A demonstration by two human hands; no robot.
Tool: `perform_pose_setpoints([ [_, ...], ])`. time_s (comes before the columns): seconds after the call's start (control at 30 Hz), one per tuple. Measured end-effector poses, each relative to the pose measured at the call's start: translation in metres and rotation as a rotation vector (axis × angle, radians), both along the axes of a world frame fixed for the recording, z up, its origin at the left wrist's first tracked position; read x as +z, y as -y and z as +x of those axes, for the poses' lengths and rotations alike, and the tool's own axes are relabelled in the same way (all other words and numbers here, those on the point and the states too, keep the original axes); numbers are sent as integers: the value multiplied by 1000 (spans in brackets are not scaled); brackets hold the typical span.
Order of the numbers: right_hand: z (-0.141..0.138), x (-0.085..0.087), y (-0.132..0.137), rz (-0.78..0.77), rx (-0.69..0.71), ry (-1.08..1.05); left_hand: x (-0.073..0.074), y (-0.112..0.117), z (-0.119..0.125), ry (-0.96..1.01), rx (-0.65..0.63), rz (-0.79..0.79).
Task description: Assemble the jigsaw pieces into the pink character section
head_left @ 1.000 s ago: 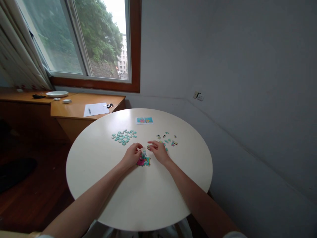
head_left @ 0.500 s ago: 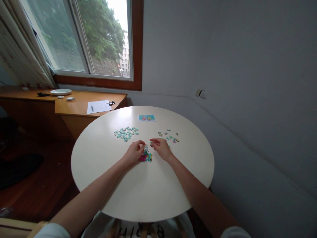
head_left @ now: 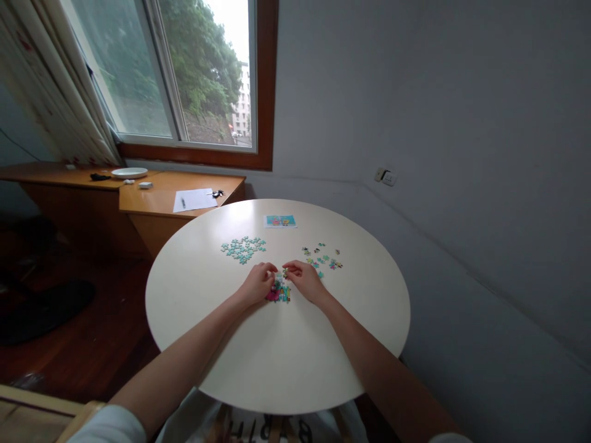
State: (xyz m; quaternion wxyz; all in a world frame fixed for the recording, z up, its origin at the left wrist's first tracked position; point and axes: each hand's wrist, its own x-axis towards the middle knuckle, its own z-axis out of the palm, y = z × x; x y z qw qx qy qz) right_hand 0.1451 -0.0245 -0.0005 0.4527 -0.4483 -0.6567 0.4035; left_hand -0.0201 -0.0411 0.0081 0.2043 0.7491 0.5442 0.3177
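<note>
A small assembled section of a jigsaw puzzle (head_left: 279,294), pink, teal and yellow, lies on the white round table (head_left: 277,357). My left hand (head_left: 257,284) rests against its left and upper edge, fingers curled in on it and partly hiding it. Pinched in the fingertips of my right hand (head_left: 305,280) is a small puzzle piece (head_left: 285,273), just at the section's upper right. The two hands' fingertips are close together but apart.
Turquoise loose pieces (head_left: 243,249) form a pile at the back left. Several mixed pieces (head_left: 323,257) lie scattered at the right. A picture card (head_left: 280,221) lies at the far side. Beyond stands a wooden desk (head_left: 161,200) with paper (head_left: 194,200) and a white plate (head_left: 130,173).
My right hand has brought its piece slightly closer to the left fingertips and the assembled section. The whole view has shifted a little, so things appear further right.
</note>
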Motion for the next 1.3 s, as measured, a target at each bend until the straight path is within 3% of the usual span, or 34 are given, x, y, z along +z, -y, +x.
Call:
perform_pose_setpoints([
  [0.4, 1, 9, 4, -93, 61, -79, 6, 5, 0, 88, -11, -2],
  [0.83, -1, 10, 6, -26, 84, -61, 5, 10, 1, 172, -76, 1],
  [1.13, -2, 8, 5, -8, 88, -18, 7, 10, 1, 134, -69, -25],
  [1.3, -1, 7, 3, 25, 16, 8, 9, 11, 0, 61, -50, -30],
])
